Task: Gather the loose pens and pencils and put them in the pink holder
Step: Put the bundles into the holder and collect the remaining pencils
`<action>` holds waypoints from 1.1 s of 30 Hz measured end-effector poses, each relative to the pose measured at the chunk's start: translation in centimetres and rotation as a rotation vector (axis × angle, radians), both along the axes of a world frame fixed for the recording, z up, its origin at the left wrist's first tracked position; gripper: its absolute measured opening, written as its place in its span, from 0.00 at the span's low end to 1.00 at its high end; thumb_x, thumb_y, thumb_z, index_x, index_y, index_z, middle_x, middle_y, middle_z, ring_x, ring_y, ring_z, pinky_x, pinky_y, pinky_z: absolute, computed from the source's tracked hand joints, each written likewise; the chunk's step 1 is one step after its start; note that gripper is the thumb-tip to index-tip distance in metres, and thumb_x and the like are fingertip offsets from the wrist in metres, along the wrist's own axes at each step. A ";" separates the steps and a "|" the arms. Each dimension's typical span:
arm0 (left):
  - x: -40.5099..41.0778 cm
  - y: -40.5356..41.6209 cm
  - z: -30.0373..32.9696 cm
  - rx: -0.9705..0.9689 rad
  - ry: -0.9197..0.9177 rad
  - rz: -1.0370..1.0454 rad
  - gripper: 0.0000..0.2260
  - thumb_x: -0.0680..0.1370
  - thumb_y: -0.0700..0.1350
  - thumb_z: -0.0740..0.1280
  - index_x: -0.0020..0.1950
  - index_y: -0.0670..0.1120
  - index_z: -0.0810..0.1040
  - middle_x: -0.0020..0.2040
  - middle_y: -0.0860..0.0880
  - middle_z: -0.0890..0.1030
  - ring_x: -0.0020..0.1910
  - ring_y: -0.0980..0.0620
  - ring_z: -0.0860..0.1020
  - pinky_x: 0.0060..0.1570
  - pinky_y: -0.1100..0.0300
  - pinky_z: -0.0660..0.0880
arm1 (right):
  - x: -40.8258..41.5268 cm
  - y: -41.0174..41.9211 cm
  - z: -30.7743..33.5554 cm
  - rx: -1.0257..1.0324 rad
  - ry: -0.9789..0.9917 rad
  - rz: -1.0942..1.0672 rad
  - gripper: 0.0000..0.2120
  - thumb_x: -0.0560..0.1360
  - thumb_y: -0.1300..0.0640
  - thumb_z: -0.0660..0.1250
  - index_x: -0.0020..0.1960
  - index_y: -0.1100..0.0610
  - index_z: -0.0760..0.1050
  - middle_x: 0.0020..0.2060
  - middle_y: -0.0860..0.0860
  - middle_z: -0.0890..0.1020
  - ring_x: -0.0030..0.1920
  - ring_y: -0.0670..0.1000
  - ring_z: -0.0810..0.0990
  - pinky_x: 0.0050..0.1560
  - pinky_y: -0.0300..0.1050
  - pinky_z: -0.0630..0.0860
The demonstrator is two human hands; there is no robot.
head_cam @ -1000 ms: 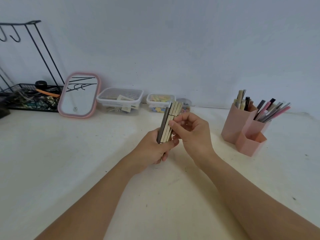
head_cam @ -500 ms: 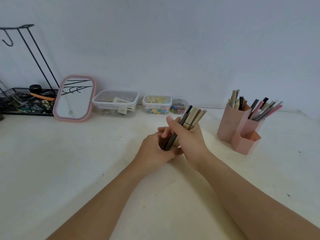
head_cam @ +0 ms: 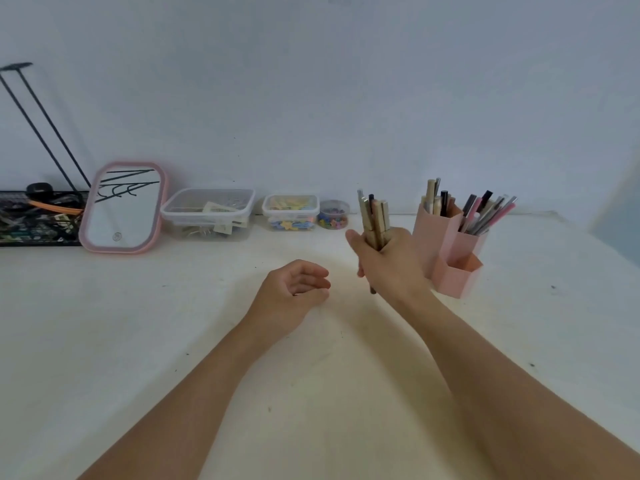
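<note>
Though slim, pens point(head_cam: 375, 216) bunched upright.

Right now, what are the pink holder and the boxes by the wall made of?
The pink holder looks like matte plastic: its walls are smooth, evenly coloured and sharply folded, though coated card can't be ruled out. The two lidded boxes look like clear, glossy plastic, since their contents show through the walls. The small round tub also seems to be see-through plastic.

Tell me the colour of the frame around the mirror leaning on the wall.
Pink; the mirror frame shows clearly in the head view.
</note>
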State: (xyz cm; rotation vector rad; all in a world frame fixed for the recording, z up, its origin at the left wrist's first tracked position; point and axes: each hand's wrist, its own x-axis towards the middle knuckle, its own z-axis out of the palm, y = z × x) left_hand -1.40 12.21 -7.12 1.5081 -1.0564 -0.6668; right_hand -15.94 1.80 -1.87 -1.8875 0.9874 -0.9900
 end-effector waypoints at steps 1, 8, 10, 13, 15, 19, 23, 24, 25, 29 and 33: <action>0.0 0.0 -0.1 -0.006 0.004 -0.004 0.10 0.74 0.35 0.74 0.51 0.49 0.84 0.45 0.49 0.87 0.48 0.51 0.85 0.53 0.56 0.79 | -1.2 -0.5 0.7 -0.113 0.101 -0.070 0.22 0.80 0.50 0.67 0.34 0.64 0.71 0.28 0.61 0.76 0.25 0.53 0.75 0.29 0.44 0.70; -1.5 -0.4 -0.1 -0.065 0.023 0.025 0.08 0.76 0.34 0.73 0.48 0.47 0.84 0.45 0.45 0.87 0.48 0.47 0.85 0.44 0.55 0.81 | -7.5 -2.4 0.0 -0.389 0.646 -0.387 0.10 0.77 0.52 0.63 0.39 0.54 0.72 0.37 0.54 0.78 0.36 0.60 0.76 0.36 0.48 0.73; -1.8 -0.4 -0.2 -0.065 0.012 0.015 0.07 0.76 0.36 0.73 0.49 0.48 0.84 0.46 0.45 0.87 0.49 0.45 0.84 0.45 0.55 0.81 | -7.4 -2.9 -0.8 -0.341 0.739 -0.376 0.12 0.78 0.50 0.64 0.40 0.55 0.71 0.37 0.54 0.77 0.36 0.59 0.75 0.37 0.47 0.70; -1.9 -0.3 -0.3 -0.067 -0.017 0.016 0.11 0.75 0.37 0.74 0.54 0.50 0.83 0.48 0.49 0.87 0.50 0.51 0.85 0.50 0.54 0.80 | -6.6 -2.8 -1.3 -0.377 0.728 -0.308 0.10 0.78 0.50 0.65 0.43 0.56 0.75 0.38 0.53 0.79 0.36 0.58 0.74 0.36 0.45 0.68; -1.7 -0.3 -0.4 -0.070 -0.035 0.046 0.17 0.75 0.37 0.75 0.59 0.53 0.80 0.54 0.52 0.86 0.56 0.53 0.83 0.54 0.56 0.79 | -5.9 -1.7 -1.1 -0.390 0.705 -0.237 0.09 0.78 0.51 0.65 0.44 0.55 0.78 0.33 0.50 0.76 0.34 0.57 0.75 0.32 0.44 0.66; -1.8 -0.5 -0.4 -0.062 0.008 0.059 0.35 0.69 0.48 0.79 0.74 0.55 0.70 0.67 0.56 0.78 0.67 0.57 0.76 0.59 0.58 0.76 | -4.3 2.0 -0.7 -0.404 0.635 -0.043 0.11 0.76 0.46 0.66 0.39 0.51 0.76 0.30 0.48 0.75 0.34 0.58 0.79 0.33 0.47 0.74; -1.8 -0.7 -0.8 -0.076 -0.043 0.051 0.28 0.65 0.47 0.74 0.65 0.52 0.74 0.55 0.61 0.83 0.57 0.55 0.81 0.54 0.59 0.77 | -2.9 4.9 0.4 -0.338 0.573 0.143 0.14 0.76 0.47 0.65 0.34 0.51 0.70 0.31 0.49 0.74 0.36 0.59 0.77 0.37 0.48 0.72; -1.6 -0.7 -0.7 -0.090 -0.070 0.053 0.24 0.66 0.42 0.74 0.61 0.51 0.75 0.50 0.62 0.84 0.52 0.57 0.82 0.51 0.61 0.77 | -2.8 5.3 0.6 -0.313 0.549 0.168 0.15 0.76 0.48 0.65 0.33 0.51 0.68 0.30 0.49 0.74 0.35 0.58 0.76 0.36 0.47 0.71; -1.4 -0.6 -0.6 -0.095 -0.075 0.054 0.24 0.66 0.38 0.75 0.59 0.51 0.75 0.48 0.61 0.84 0.51 0.59 0.83 0.49 0.62 0.77 | -2.9 5.7 0.9 -0.264 0.493 0.186 0.16 0.76 0.50 0.66 0.31 0.51 0.68 0.29 0.50 0.75 0.34 0.57 0.76 0.35 0.47 0.71; -1.0 -0.2 0.0 -0.074 0.045 0.009 0.28 0.62 0.36 0.74 0.59 0.53 0.75 0.55 0.47 0.84 0.54 0.46 0.84 0.50 0.47 0.82 | -3.5 5.0 2.0 0.171 -0.136 0.126 0.17 0.76 0.57 0.70 0.29 0.62 0.78 0.23 0.57 0.79 0.21 0.52 0.74 0.25 0.42 0.71; -1.2 -0.2 0.3 -0.071 0.051 0.022 0.26 0.59 0.37 0.70 0.55 0.52 0.73 0.49 0.46 0.81 0.45 0.48 0.81 0.35 0.55 0.77 | -3.8 2.7 2.7 0.527 -0.760 0.197 0.17 0.79 0.59 0.68 0.32 0.58 0.73 0.31 0.57 0.77 0.30 0.53 0.74 0.35 0.47 0.74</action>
